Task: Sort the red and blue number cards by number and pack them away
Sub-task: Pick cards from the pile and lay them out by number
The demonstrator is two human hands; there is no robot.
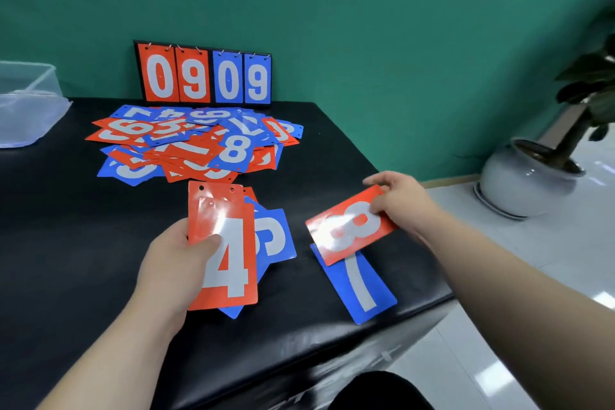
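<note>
- The clear plastic bin (26,103) sits at the far left edge of the black tabletop (66,210); you cannot make out what is inside it through the cloudy walls.
- The scoreboard stand (206,76) stands upright against the green wall, with two red and two blue cards hanging on rings and reading 0 9 0 9.
- The loose pile of cards (196,146), red and blue mixed, lies just in front of the stand, digits facing all ways.
- Your left hand (173,263) holds a small stack fronted by the red 4 card (226,250), thumb pressed on its face. Its long axis points away from you, punched holes at the far end, digit upright.
- A blue card (276,233) fans out to the right behind that stack.
- Your right hand (399,203) has its grip pinching the far right end of the red 8 card (349,226). The card's long axis slants from near left to far right, and the digit lies on its side.
- The blue 7 card (359,286) lies flat near the tabletop's front right edge, its far end under the red 8.
</note>
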